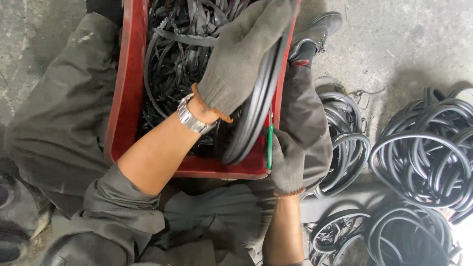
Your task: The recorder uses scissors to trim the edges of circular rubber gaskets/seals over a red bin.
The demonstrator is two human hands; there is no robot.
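The person sits on the concrete floor (39, 29) with a red plastic crate (125, 98) between the knees, dark grey work trousers (59, 113) spread to either side. The crate is full of tangled black rubber trimmings (172, 54), lying just under the fingers of the upper hand. Off beyond the lower hand, heaps of black rubber rings (423, 148) lie on the floor, with a smaller heap (345, 143) close against the leg.

The left hand (241, 59), in a grey knitted glove, is closed over the top of a large black rubber ring (256, 118), fingers wrapped round its rim; a metal wristwatch (191, 118) shows at the cuff. The ring stands on edge over the crate's near corner, its lower arc dipping inside the wall.

The right hand (288, 165), gloved the same, is curled shut on a green-handled tool (270, 143), which sits right against the ring's outer edge; I cannot see its blade.

The ring looks light and bendy, holding its curve yet likely to flop if gripped at one point only. It seems grippy rather than slick against the gloves, and best held on the rim close to the tool.
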